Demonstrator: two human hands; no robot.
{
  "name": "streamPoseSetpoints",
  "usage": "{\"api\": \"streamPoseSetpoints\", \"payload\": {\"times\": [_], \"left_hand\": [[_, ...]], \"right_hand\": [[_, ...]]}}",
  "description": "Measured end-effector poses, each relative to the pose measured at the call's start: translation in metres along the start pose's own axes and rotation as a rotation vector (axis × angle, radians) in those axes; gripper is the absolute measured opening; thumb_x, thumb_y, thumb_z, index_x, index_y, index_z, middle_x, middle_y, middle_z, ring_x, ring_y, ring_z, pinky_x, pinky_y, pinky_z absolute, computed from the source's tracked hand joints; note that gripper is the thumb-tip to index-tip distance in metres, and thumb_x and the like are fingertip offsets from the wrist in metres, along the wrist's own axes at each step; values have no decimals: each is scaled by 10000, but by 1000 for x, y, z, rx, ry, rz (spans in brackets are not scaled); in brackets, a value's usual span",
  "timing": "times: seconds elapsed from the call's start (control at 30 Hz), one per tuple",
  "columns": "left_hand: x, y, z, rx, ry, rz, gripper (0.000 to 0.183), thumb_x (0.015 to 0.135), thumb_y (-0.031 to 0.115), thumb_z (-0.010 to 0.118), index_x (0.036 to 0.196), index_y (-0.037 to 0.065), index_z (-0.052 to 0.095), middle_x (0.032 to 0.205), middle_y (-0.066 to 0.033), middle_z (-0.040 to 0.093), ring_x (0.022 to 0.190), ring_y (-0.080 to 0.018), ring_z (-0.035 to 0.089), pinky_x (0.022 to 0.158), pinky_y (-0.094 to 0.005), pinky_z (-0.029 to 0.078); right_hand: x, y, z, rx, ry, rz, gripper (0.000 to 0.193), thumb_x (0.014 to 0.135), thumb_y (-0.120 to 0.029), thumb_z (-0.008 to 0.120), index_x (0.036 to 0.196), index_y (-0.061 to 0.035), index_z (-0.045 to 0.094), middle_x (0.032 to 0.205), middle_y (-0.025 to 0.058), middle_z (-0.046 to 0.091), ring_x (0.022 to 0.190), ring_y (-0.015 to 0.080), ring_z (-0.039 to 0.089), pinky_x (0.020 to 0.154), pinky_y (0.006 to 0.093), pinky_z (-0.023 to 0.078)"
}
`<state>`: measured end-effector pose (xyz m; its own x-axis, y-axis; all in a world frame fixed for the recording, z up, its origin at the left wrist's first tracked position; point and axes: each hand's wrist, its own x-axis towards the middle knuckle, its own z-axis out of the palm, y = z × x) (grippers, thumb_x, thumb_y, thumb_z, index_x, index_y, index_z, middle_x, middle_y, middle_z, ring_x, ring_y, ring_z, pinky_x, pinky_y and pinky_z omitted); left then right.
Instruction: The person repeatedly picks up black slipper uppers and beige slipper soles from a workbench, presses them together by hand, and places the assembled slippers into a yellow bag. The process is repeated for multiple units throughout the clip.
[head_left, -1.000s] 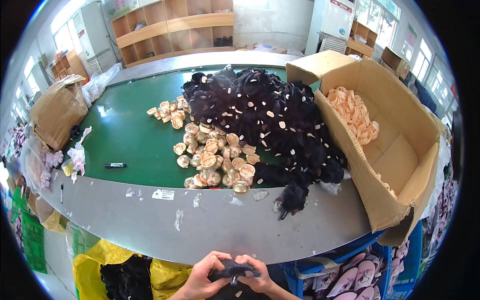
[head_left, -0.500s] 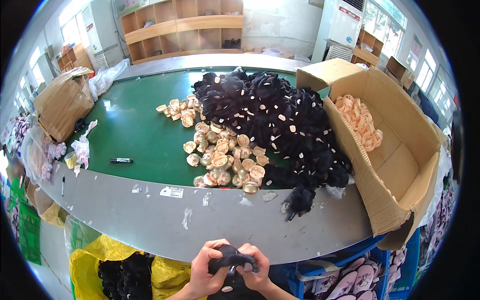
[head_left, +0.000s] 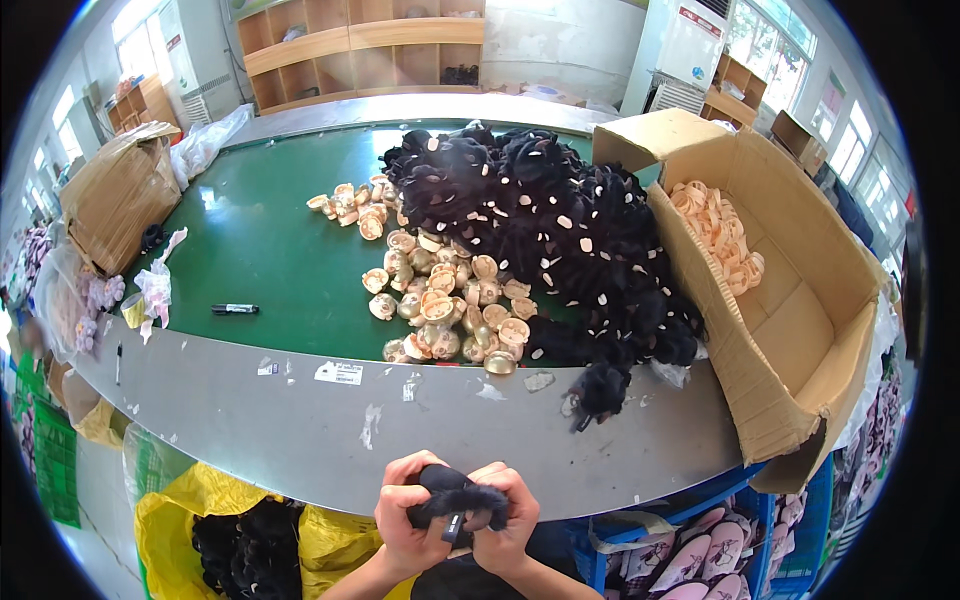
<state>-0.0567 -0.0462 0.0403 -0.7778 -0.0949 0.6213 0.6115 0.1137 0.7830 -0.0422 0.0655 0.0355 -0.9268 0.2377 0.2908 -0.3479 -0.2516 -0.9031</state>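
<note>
A black furry plush piece (head_left: pixel 452 488) is gripped between both hands at the near side of the table. My left hand (head_left: pixel 405 518) has its fingers wrapped round one side, while my right hand (head_left: pixel 508 512) grasps the other. A fuzzy rim curves between the thumbs, and a small dark tag (head_left: pixel 453 528) hangs below it. What lies inside the piece is hidden. Further off, a big heap of similar black plush pieces (head_left: pixel 520 215) with pale oval spots covers the back right of the table. Beside it lie gold-and-peach molded shells (head_left: pixel 438 300).
A cardboard box (head_left: pixel 790 330) with peach strips (head_left: pixel 715 240) stands at the right. One loose plush piece (head_left: pixel 600 390) rests on the metal edge (head_left: pixel 300 430). A marker (head_left: pixel 235 309) lies left. Below are a yellow bag (head_left: pixel 170 530) of black pieces and a blue crate (head_left: pixel 765 530) of pink slippers.
Both hands have lifted slightly and tilted the plush piece, so its furry rim now forms a curve. The tag shows more plainly. The table appears shifted a little upward in view.
</note>
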Motion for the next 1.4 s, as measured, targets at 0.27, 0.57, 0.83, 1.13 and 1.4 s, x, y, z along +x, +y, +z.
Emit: {"api": "streamPoseSetpoints", "payload": {"times": [0.27, 0.57, 0.83, 1.13, 1.4], "left_hand": [[-11, -9, -2, 2, 32, 5, 341, 816, -28, 726, 1005, 49, 452, 1160, -304, 586, 969, -320, 671, 806, -379, 566], [-26, -11, -2, -109, 10, -75, 459, 790, -96, 713, 1092, 60, 404, 1223, -267, 516, 1048, -321, 639, 891, -411, 561], [-37, -10, 8, -31, 44, -274, 502, 864, 65, 754, 1259, 4, 451, 1190, -145, 479, 1012, -244, 622, 911, -393, 560], [-37, -19, 16, -216, 119, -463, 469, 841, 54, 755, 1187, 43, 438, 1158, -119, 498, 1019, -218, 619, 923, -351, 532], [-24, -29, 33, -475, 297, -612, 410, 896, -51, 648, 1180, 37, 366, 1097, -173, 631, 942, -231, 676, 842, -350, 589]], "right_hand": [[-6, -7, 0, -22, 12, 150, 218, 940, -162, 731, 964, -20, 567, 937, 83, 635, 855, 137, 595, 765, 262, 485], [-19, 2, -2, -48, 42, 91, 265, 901, -141, 774, 1000, -20, 560, 996, 94, 611, 882, 141, 579, 785, 269, 478], [-16, 4, -22, -402, -132, -158, 326, 802, -78, 795, 1047, 2, 595, 1015, 157, 628, 872, 254, 612, 775, 324, 500], [-11, 7, -30, -550, -239, -234, 382, 738, -71, 765, 1092, -4, 637, 1042, 162, 653, 880, 303, 620, 764, 391, 521], [0, -3, -28, -718, -307, -330, 394, 719, -149, 776, 1060, 11, 660, 1022, 142, 675, 880, 320, 601, 794, 417, 502]]}}
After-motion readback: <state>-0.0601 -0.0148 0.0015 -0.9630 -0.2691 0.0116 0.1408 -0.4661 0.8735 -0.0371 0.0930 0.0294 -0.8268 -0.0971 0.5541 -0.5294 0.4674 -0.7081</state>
